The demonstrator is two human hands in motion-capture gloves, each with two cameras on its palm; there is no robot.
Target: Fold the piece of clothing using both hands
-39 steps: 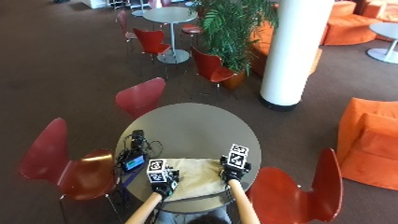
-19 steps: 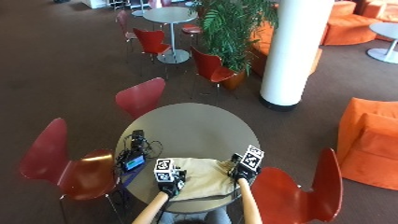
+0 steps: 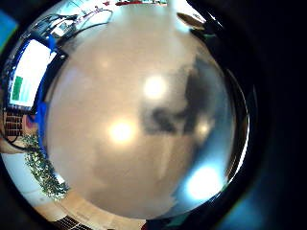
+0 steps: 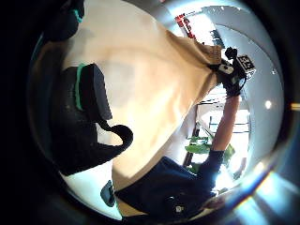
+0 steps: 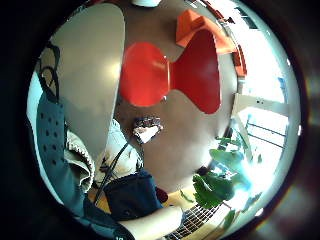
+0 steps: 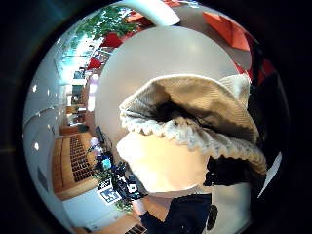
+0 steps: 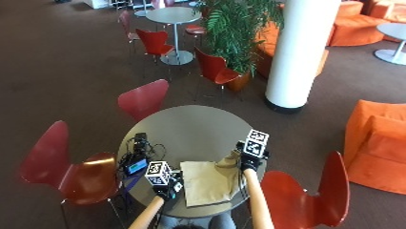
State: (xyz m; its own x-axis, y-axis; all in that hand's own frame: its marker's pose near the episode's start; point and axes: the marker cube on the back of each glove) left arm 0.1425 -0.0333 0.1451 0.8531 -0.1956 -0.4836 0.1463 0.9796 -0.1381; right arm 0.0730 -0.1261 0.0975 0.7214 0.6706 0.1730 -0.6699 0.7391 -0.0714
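A beige piece of clothing [image 7: 206,183] lies on the round grey table [image 7: 190,129] at its near edge. My left hand [image 7: 166,185] is at the garment's left edge, and its curled fingers [image 4: 89,98] rest over the cloth [image 4: 150,79]. My right hand [image 7: 250,155] grips the bunched right side and holds it a little above the table. The ribbed hem [image 6: 195,131] fills the right thumb side palm view. From the left thumb side palm view, my right hand [image 4: 232,70] holds the far corner.
A small device with a lit screen and tangled cables [image 7: 136,160] sits at the table's left side. Red chairs stand at the left [image 7: 70,171], the far side [image 7: 145,98] and the right [image 7: 298,191]. The far half of the table is bare.
My right hand has moved outward to the right and up the table, raising the cloth's right side into a bunch. My left hand has drawn slightly toward me along the left edge.
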